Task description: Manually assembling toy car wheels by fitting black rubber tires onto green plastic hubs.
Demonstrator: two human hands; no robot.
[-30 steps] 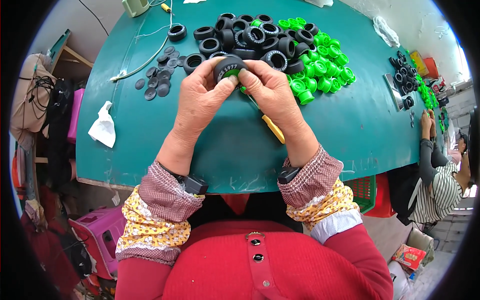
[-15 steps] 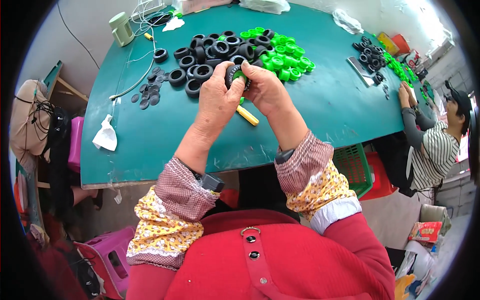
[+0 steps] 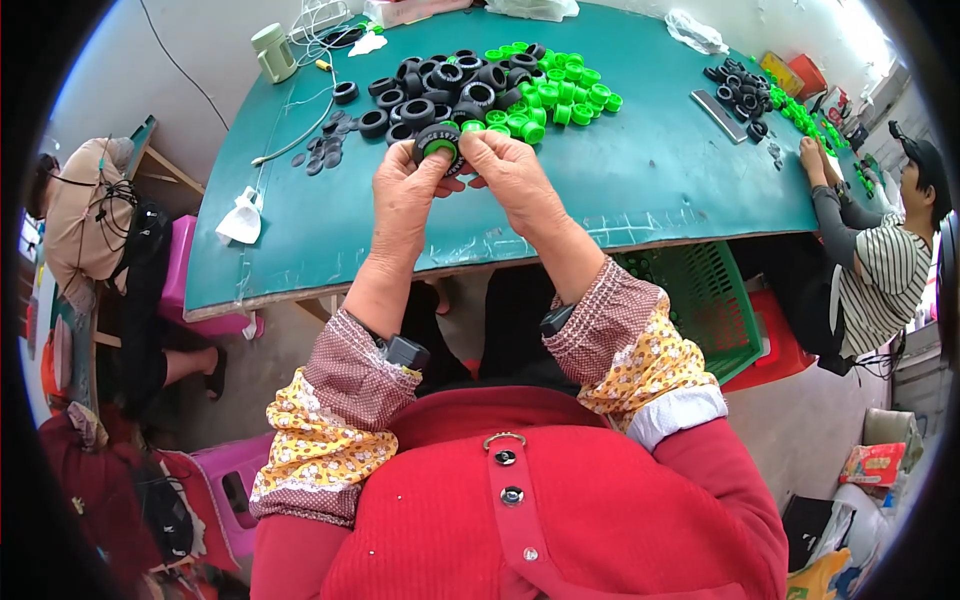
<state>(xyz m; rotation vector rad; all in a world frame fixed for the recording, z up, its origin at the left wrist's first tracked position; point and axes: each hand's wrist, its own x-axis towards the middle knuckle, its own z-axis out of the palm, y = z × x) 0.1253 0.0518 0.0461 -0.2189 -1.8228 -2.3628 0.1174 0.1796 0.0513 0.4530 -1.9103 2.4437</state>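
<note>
Both hands, left hand (image 3: pixel 405 185) and right hand (image 3: pixel 510 170), pinch one small black rubber tyre with green plastic hub (image 3: pixel 438 145), fingers closed around it. Pressing evenly around the rim would likely seat the hub squarely. The far pile of loose black tyres (image 3: pixel 440 85) lies just beyond.

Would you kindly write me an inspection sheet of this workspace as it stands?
Surface: green table, worn near edge.
Job's things: black toy tyre with green hub held above the table; pile of black tyres; pile of green hubs; flat black discs.
Clutter: pale green cup, white crumpled cloth, plastic bag.
Grippers: left hand and right hand both pinch the tyre.
Cables: white cable across the far left.
Surroundings: green basket under table; co-worker's hand at right; pink stool.
</note>
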